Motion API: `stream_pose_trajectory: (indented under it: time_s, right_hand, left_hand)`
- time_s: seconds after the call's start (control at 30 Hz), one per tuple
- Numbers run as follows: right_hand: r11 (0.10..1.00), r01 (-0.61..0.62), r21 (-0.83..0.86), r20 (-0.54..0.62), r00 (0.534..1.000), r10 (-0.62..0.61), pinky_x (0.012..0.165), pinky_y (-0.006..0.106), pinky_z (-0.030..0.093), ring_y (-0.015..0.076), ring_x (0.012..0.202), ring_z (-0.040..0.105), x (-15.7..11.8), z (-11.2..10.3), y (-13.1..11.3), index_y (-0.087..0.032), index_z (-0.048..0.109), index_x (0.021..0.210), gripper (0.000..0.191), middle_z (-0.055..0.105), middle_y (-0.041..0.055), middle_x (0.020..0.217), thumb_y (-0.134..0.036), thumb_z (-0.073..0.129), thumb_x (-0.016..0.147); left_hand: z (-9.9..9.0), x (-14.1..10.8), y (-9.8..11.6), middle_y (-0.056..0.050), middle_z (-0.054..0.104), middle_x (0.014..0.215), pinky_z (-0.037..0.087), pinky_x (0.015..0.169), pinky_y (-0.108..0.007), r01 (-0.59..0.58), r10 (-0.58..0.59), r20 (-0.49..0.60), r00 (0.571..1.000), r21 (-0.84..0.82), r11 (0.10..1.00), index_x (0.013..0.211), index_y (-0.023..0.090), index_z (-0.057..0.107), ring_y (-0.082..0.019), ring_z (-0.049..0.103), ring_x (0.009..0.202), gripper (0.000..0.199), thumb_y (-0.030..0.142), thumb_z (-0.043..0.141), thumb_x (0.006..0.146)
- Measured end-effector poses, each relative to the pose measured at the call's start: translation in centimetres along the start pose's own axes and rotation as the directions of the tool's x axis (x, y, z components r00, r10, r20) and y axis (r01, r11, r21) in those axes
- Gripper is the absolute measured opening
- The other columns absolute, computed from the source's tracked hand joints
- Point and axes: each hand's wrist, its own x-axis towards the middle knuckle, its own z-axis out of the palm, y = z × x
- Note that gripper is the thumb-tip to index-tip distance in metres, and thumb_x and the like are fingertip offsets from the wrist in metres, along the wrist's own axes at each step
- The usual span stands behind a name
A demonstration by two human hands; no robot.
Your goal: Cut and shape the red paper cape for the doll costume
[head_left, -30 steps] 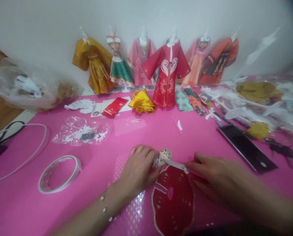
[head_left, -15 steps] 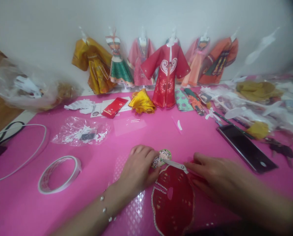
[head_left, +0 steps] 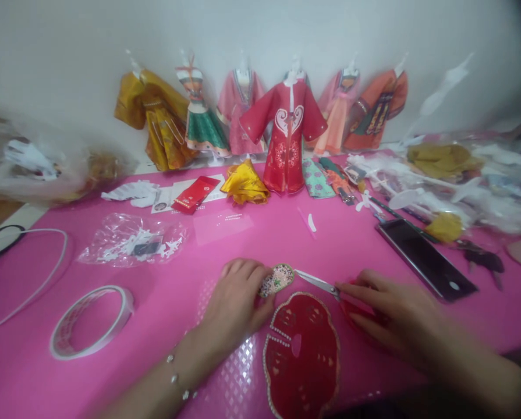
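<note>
My left hand holds down a small oval beaded piece with a pale rim on the pink table. Red-handled scissors are in my right hand, and their blade tips lie beside the piece's right edge. Below, between my hands, a red scalloped cloth piece with beaded edging and a slit on its left side rests flat. Part of a clear diamond-patterned sheet shows beneath my left forearm.
Dressed miniature forms, among them a red robe, line the wall. White tape and a bag of white parts lie left. A phone, keys and plastic-wrapped items are on the right.
The scissor tips have come off the top of the beaded piece to its right edge. The view has shifted, so most things appear farther left.
</note>
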Motion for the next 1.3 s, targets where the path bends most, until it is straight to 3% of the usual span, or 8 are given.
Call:
stream_pose_trajectory:
  time_s: [0.17, 0.27, 0.4, 0.5, 0.73, 1.07, 1.3]
  right_hand:
    - [0.998, -0.037, 0.059, 0.085, 0.996, 0.032, 0.065, 0.028, 0.051, 0.0169, 0.071, 0.063, -2.2, 0.7, 1.0, -0.026, 0.066, 0.111, 0.024, 0.064, 0.0056, 0.092, -0.022, 0.051, 0.093]
    - [0.997, -0.049, 0.065, 0.157, 0.987, 0.039, 0.067, 0.030, 0.052, 0.0176, 0.072, 0.064, -3.1, 1.4, 1.4, -0.027, 0.064, 0.116, 0.027, 0.063, 0.0054, 0.094, -0.022, 0.050, 0.093]
    - [0.996, -0.073, 0.053, 0.227, 0.972, 0.059, 0.068, 0.031, 0.052, 0.0188, 0.076, 0.065, -3.4, 1.7, 1.4, -0.027, 0.061, 0.119, 0.030, 0.062, 0.0047, 0.094, -0.020, 0.050, 0.092]
    - [0.996, -0.070, 0.062, 0.214, 0.975, 0.055, 0.069, 0.030, 0.052, 0.0186, 0.078, 0.065, -3.2, 1.5, 1.1, -0.026, 0.061, 0.116, 0.029, 0.062, 0.0046, 0.094, -0.019, 0.050, 0.091]
    - [0.997, -0.053, 0.058, 0.207, 0.978, 0.040, 0.066, 0.028, 0.051, 0.0178, 0.075, 0.065, -2.9, 1.0, 0.6, -0.023, 0.064, 0.109, 0.025, 0.062, 0.0049, 0.091, -0.018, 0.046, 0.094]
    - [0.999, -0.025, 0.020, 0.235, 0.972, 0.020, 0.066, 0.032, 0.053, 0.0202, 0.076, 0.066, -2.7, 0.9, 0.4, -0.021, 0.062, 0.108, 0.025, 0.062, 0.0069, 0.092, -0.018, 0.041, 0.096]
    - [1.000, -0.014, 0.010, 0.220, 0.975, 0.012, 0.064, 0.031, 0.052, 0.0197, 0.074, 0.066, -2.7, 0.9, 0.4, -0.022, 0.061, 0.106, 0.023, 0.061, 0.0061, 0.091, -0.016, 0.041, 0.095]
  left_hand:
    - [-0.3, 0.0, 0.4, -0.010, 0.064, 0.108, 0.046, 0.088, -0.048, -0.052, 0.051, -0.026, 0.998, -0.022, 0.998, 0.109, 0.020, 0.057, -0.028, 0.057, 0.102, 0.025, 0.027, 0.064, 0.086]
    - [-0.6, 0.1, 0.9, -0.010, 0.064, 0.111, 0.047, 0.090, -0.047, -0.147, 0.147, -0.003, 0.989, -0.083, 0.986, 0.113, 0.019, 0.056, -0.026, 0.057, 0.103, 0.023, 0.026, 0.058, 0.091]
    - [-1.0, 0.3, 1.8, -0.009, 0.067, 0.115, 0.043, 0.102, -0.047, -0.319, 0.342, 0.126, 0.931, -0.167, 0.933, 0.111, 0.021, 0.059, -0.026, 0.057, 0.112, 0.021, 0.026, 0.057, 0.091]
    - [-1.1, 0.3, 2.2, -0.007, 0.069, 0.116, 0.039, 0.108, -0.049, -0.365, 0.404, 0.201, 0.892, -0.205, 0.908, 0.108, 0.021, 0.062, -0.027, 0.059, 0.112, 0.020, 0.030, 0.061, 0.090]
    - [-0.9, 0.3, 2.2, -0.007, 0.066, 0.128, 0.034, 0.111, -0.055, -0.376, 0.413, 0.266, 0.871, -0.181, 0.909, 0.113, 0.022, 0.062, -0.030, 0.056, 0.118, 0.025, 0.033, 0.062, 0.090]
    - [-1.1, 0.4, 2.4, -0.007, 0.066, 0.128, 0.033, 0.111, -0.055, -0.346, 0.392, 0.328, 0.859, -0.191, 0.919, 0.114, 0.022, 0.063, -0.030, 0.055, 0.119, 0.027, 0.034, 0.061, 0.090]
    - [-1.1, 0.5, 2.2, -0.008, 0.065, 0.129, 0.033, 0.111, -0.054, -0.360, 0.403, 0.310, 0.861, -0.189, 0.914, 0.114, 0.022, 0.063, -0.030, 0.056, 0.118, 0.027, 0.036, 0.060, 0.091]
